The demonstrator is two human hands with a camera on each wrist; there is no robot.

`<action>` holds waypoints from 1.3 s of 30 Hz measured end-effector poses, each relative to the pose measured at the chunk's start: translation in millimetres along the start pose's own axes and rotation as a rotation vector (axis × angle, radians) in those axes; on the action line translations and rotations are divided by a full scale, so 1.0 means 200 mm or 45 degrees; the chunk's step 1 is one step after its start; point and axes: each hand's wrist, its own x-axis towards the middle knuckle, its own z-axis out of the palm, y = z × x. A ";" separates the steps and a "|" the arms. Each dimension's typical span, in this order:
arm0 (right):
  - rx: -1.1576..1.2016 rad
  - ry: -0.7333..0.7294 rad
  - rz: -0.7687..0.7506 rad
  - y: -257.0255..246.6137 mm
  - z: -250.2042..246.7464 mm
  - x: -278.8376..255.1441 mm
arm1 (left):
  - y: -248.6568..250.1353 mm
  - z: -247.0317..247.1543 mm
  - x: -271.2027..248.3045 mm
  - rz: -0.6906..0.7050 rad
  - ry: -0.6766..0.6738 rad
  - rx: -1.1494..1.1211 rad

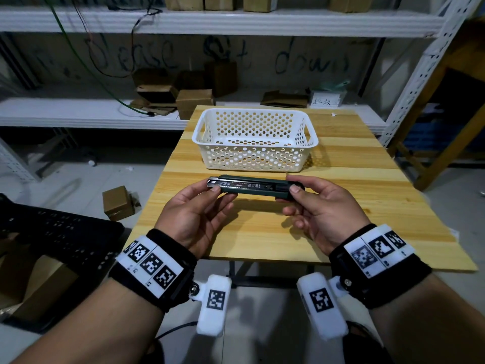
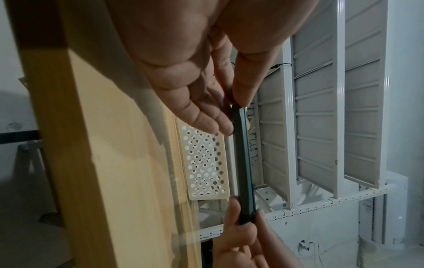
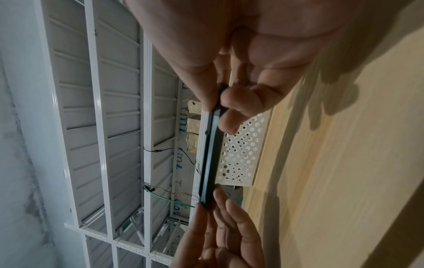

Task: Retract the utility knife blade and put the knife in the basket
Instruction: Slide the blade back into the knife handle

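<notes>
Left hand (image 1: 195, 214) and right hand (image 1: 321, 206) pinch the knife (image 1: 252, 187) ends above table (image 1: 354, 195), near basket (image 1: 254, 139).

Left hand (image 1: 194, 214) and right hand (image 1: 322, 211) raised palms-up side by side, thumbs and fingers pinching, wrists banded

**Room around the basket and the held knife**

I see the basket (image 1: 254, 140) standing at the desk's (image 1: 341, 206) far edge, mouth open upward with nothing over it. Its near wall stands directly beyond the utility knife (image 1: 252, 187), which my left hand (image 1: 194, 214) and right hand (image 1: 322, 208) hold level above the desk, one at each end. Bare wood lies under the hands and along the desk's right edge. Past the far edge the shelf (image 1: 78, 111) with cardboard boxes (image 1: 194, 101) closes the way behind the basket.
</notes>
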 end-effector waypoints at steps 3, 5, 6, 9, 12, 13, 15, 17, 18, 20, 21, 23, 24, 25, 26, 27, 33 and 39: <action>-0.019 -0.017 -0.009 0.00 0.00 0.00 | 0.00 0.00 0.00 -0.002 -0.002 0.008; -0.024 -0.025 -0.014 0.00 -0.01 0.00 | 0.00 -0.01 0.00 -0.004 -0.003 0.012; -0.027 -0.028 -0.013 0.00 -0.01 0.00 | 0.00 -0.01 0.00 -0.004 -0.004 0.015; -0.030 -0.039 -0.009 0.01 -0.01 0.00 | -0.01 -0.01 0.01 0.004 -0.005 0.016; -0.027 -0.045 -0.009 0.00 -0.01 0.00 | -0.01 -0.01 0.01 0.004 -0.006 0.012; -0.026 -0.045 -0.009 0.00 -0.01 0.00 | -0.01 -0.02 0.02 0.004 -0.009 0.015; -0.023 -0.048 -0.008 0.00 -0.01 -0.01 | -0.01 -0.02 0.02 -0.001 -0.012 0.015; -0.021 -0.048 -0.011 0.00 0.00 -0.01 | -0.01 -0.02 0.01 0.003 -0.015 0.019; -0.019 -0.046 -0.013 0.00 0.00 -0.01 | -0.01 -0.02 0.01 0.008 -0.014 0.021; -0.019 -0.039 -0.015 0.00 0.00 -0.01 | -0.02 -0.01 0.01 0.019 -0.011 0.022; -0.021 -0.036 -0.013 0.00 0.00 -0.01 | -0.02 -0.01 0.01 0.021 -0.010 0.023; -0.022 -0.032 -0.011 0.00 0.00 -0.01 | -0.02 -0.02 0.02 0.020 -0.013 0.027; -0.018 -0.030 -0.010 0.00 0.00 -0.01 | -0.02 -0.02 0.02 0.022 -0.014 0.032; -0.015 -0.031 -0.010 0.00 0.00 -0.01 | -0.02 -0.02 0.02 0.024 -0.014 0.038; -0.012 -0.033 -0.010 0.00 0.00 -0.01 | -0.02 -0.02 0.02 0.025 -0.015 0.043; -0.013 -0.035 -0.010 0.00 0.00 -0.01 | -0.02 -0.02 0.02 0.026 -0.015 0.047; -0.018 -0.026 0.014 0.00 0.00 -0.02 | -0.01 -0.01 0.01 0.023 -0.009 0.050; -0.040 -0.001 0.036 0.00 0.02 -0.02 | 0.00 0.00 0.00 0.008 -0.036 0.019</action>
